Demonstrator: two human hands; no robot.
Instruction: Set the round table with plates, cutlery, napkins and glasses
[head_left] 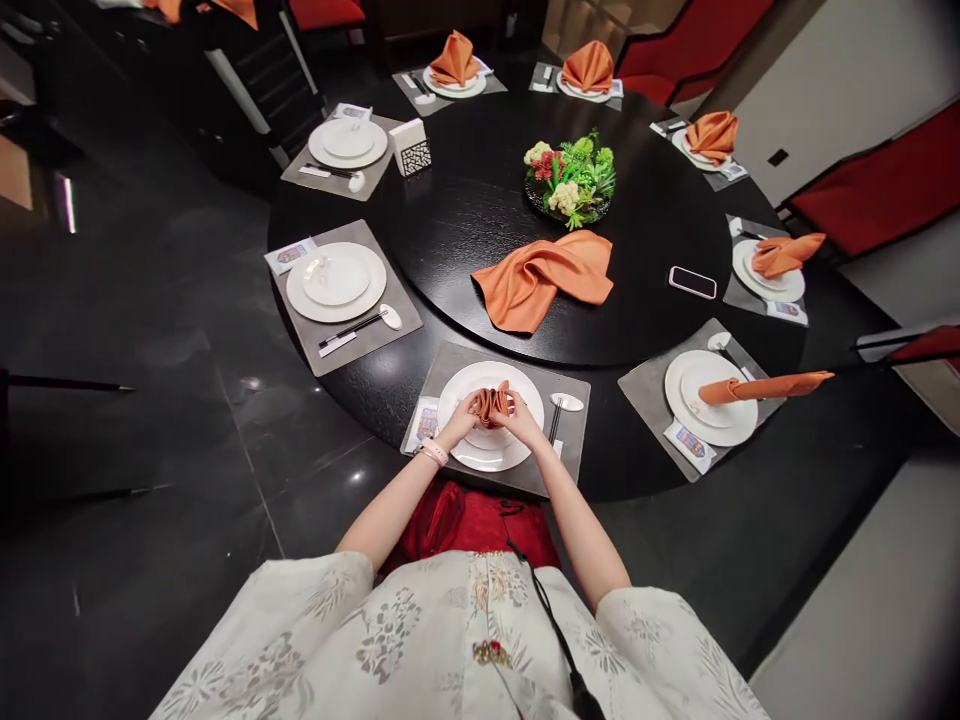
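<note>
A: Hands?

B: Left hand [457, 422] and right hand [519, 420] close together, pinching a pleated orange napkin [493, 405] from both sides, just above a white plate [489, 452].

A: Around that?

B: Plate's on a grey placemat [568, 450] at the near edge of the round black counter [480, 190]. Farther in, a loose orange napkin [544, 282]; right of it, a phone [692, 282].

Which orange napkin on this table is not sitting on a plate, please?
The draped orange napkin on the black tabletop, below the flower centerpiece; the others here rest on plates.
</note>
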